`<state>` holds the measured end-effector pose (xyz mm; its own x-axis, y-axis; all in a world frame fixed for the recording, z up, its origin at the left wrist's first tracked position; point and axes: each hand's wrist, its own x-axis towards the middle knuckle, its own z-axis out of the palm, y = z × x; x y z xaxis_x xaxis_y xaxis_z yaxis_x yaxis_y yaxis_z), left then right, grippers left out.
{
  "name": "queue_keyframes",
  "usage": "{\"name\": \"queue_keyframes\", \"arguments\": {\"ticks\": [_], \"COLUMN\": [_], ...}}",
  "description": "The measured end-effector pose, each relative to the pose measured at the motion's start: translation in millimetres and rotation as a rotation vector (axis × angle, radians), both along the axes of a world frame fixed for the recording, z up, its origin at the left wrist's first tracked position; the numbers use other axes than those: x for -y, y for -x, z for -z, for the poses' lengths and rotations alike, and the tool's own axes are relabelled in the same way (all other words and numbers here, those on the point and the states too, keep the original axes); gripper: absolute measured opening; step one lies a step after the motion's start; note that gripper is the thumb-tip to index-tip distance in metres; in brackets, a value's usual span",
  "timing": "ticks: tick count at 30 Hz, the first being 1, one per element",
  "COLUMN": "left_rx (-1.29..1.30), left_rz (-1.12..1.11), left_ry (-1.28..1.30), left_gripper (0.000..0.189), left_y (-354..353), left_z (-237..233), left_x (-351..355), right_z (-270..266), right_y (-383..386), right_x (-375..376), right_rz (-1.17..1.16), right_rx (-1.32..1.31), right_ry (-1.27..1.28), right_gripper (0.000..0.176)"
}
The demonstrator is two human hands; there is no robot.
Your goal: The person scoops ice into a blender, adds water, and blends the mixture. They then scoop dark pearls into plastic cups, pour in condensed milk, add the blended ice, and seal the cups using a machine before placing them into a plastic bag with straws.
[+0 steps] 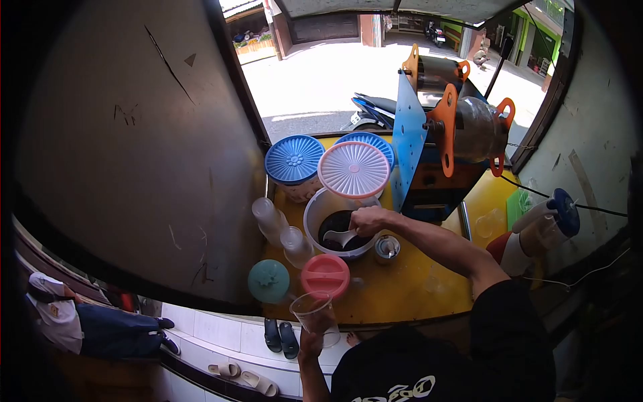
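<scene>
My right hand is closed around the handle of a white spoon. The spoon's bowl dips into a round translucent tub with dark contents. Low in the view, my left hand grips a clear plastic cup, held upright just off the table's near edge. A pink ridged lid overlaps the tub's far side. Near the cup are a pink-lidded container and a green-lidded one. A small open can stands right of the tub.
Stacks of clear cups lean left of the tub. Behind are a blue-lidded container and a blue-and-orange rack holding jars. A blender-like jug stands at right with cables. Another person is at lower left, near sandals.
</scene>
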<state>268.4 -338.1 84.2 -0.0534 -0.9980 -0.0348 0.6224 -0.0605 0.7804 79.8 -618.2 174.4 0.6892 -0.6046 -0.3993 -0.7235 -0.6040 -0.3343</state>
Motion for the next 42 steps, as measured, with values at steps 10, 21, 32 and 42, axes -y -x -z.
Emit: {"name": "queue_keyframes", "arguments": {"ticks": [10, 21, 32, 42], "left_rx": [0.579, 0.922, 0.419, 0.898], "left_rz": [-0.183, -0.15, 0.305, -0.066], "left_ry": [0.152, 0.427, 0.321, 0.029], "left_gripper": [0.07, 0.069, 0.077, 0.072], "left_y": [-8.8, 39.9, 67.7, 144.7], "left_z": [-57.5, -110.2, -88.9, 75.4], "left_x": [79.3, 170.8, 135.1, 54.9], "right_z": [1.8, -85.9, -80.8, -31.9], "right_y": [59.6, 94.6, 134.3, 180.5], "right_x": [10.4, -107.1, -131.1, -143.4], "right_rz": [0.28, 0.204, 0.71, 0.92], "right_rx": [0.823, 0.679, 1.233, 1.17], "right_ry": [-0.441, 0.7, -0.444, -0.551], "right_gripper": [0.034, 0.025, 0.024, 0.018]}}
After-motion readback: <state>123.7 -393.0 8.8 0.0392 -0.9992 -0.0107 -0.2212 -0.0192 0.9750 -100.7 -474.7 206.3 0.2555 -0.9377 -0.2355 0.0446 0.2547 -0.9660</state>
